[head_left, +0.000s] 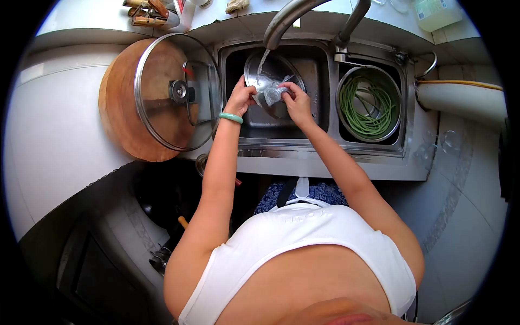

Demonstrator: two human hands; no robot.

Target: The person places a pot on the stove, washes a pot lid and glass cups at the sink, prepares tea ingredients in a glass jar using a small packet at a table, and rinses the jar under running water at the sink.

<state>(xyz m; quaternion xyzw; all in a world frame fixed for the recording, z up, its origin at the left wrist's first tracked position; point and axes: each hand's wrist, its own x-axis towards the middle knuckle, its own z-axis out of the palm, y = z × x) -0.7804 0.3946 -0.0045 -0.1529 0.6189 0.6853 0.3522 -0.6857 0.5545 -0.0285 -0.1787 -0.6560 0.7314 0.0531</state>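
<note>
In the left sink basin [319,81] a round metal bowl [284,65] lies under the faucet [279,26], from which water runs. My left hand [239,97], a green bangle on its wrist, is closed at the bowl's left rim, thumb over the edge. My right hand [297,104] pinches a crumpled, translucent plastic piece [274,93] over the bowl's near side. Whether it is a bag or a wrap I cannot tell. The bowl's lower edge is partly hidden by this plastic and my fingers.
Long green beans [368,108] fill a metal pot [398,105] in the right basin. A glass lid [154,127] leans over a round wooden board [116,103] at left. Utensils [151,13] and a pale bottle [436,13] stand along the back.
</note>
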